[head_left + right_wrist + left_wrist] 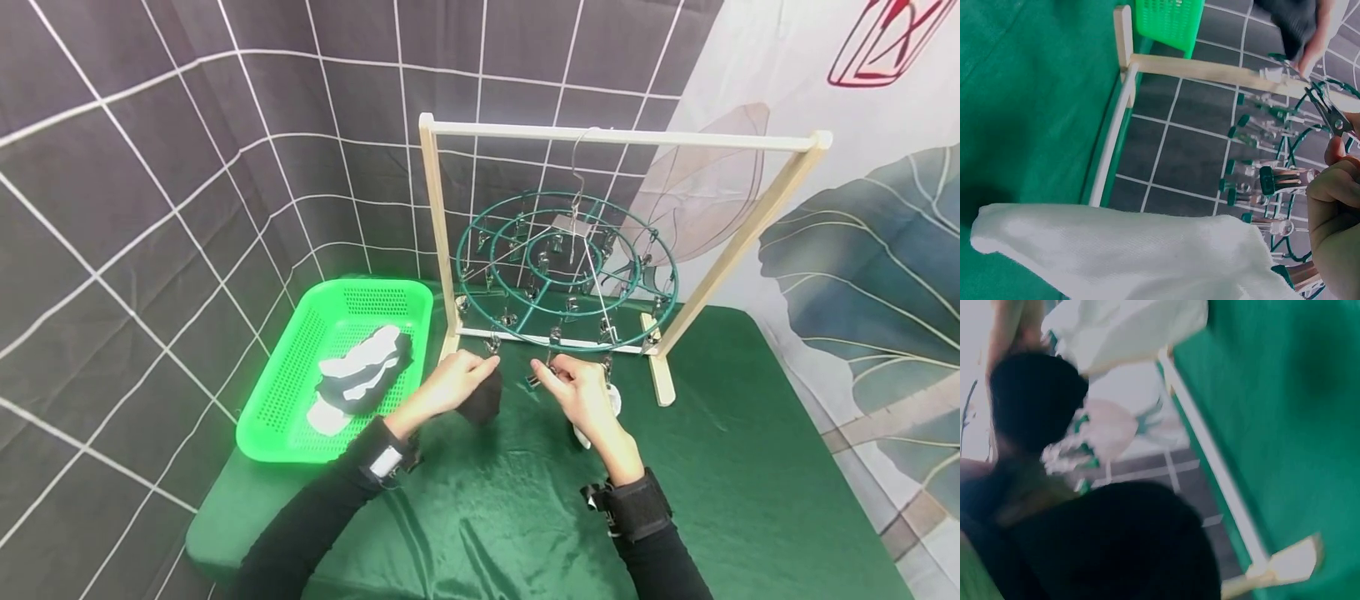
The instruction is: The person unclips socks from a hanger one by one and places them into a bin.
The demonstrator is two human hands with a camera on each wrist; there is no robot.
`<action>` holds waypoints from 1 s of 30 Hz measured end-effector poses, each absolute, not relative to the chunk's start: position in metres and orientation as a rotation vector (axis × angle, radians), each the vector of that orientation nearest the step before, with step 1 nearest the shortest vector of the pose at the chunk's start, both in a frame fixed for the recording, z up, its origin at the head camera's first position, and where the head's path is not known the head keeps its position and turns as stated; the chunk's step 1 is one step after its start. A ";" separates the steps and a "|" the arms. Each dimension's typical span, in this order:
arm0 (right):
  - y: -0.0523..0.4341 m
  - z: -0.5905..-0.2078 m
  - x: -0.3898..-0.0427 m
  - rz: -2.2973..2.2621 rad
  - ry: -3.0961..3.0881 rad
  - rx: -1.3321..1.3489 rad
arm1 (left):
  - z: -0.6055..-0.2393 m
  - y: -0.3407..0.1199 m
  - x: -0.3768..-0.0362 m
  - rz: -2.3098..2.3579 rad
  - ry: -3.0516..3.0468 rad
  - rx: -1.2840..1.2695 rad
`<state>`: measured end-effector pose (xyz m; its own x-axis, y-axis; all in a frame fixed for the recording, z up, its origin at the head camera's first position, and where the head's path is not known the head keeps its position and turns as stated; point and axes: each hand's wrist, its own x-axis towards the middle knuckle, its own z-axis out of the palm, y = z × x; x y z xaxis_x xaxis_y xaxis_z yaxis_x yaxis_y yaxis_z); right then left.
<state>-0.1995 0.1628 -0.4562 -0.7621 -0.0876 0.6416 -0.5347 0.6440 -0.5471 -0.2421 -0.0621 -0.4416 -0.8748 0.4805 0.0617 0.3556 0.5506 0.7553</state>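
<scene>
My left hand [461,382] pinches a black sock [483,402] below the front rim of a round green clip hanger [517,327]. In the right wrist view, the same black sock [1291,28] shows beside the left fingers. With thumb and finger my right hand [588,396] squeezes a metal clip [1334,119], whose jaws stand slightly apart with nothing between them. Just beyond the right hand, a white sock [1129,250] hangs from the hanger, mostly hidden by that hand in the head view. Dark cloth [1116,544] fills the lower left wrist view, blurred.
The hanger hooks over the white top bar [622,137] of a wooden rack on a green-covered table [750,467]. Several clips dangle from its rings. At left stands a bright green basket [273,400] with white and dark socks [363,367] inside. Grid-patterned cloth [337,108] hangs behind.
</scene>
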 end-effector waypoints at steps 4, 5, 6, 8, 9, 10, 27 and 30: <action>0.165 -0.458 -0.199 1.034 -2.272 0.476 | -0.427 -0.087 -0.257 1.077 2.641 0.759; 0.166 -0.458 -0.199 1.043 -2.268 0.473 | -0.424 -0.094 -0.262 1.077 2.625 0.745; 0.166 -0.458 -0.198 1.053 -2.267 0.469 | -0.421 -0.100 -0.268 1.077 2.614 0.745; 0.167 -0.459 -0.198 1.075 -2.267 0.461 | -0.419 -0.112 -0.281 1.065 2.611 0.744; 0.167 -0.459 -0.199 1.083 -2.270 0.457 | -0.419 -0.118 -0.287 1.067 2.615 0.730; 0.167 -0.459 -0.198 1.093 -2.273 0.453 | -0.420 -0.123 -0.293 1.064 2.625 0.705; 0.169 -0.460 -0.200 1.117 -2.336 0.416 | -0.499 -0.181 -0.343 0.699 3.040 0.333; 0.169 -0.459 -0.200 1.128 -2.335 0.421 | -0.510 -0.184 -0.341 0.609 3.119 0.334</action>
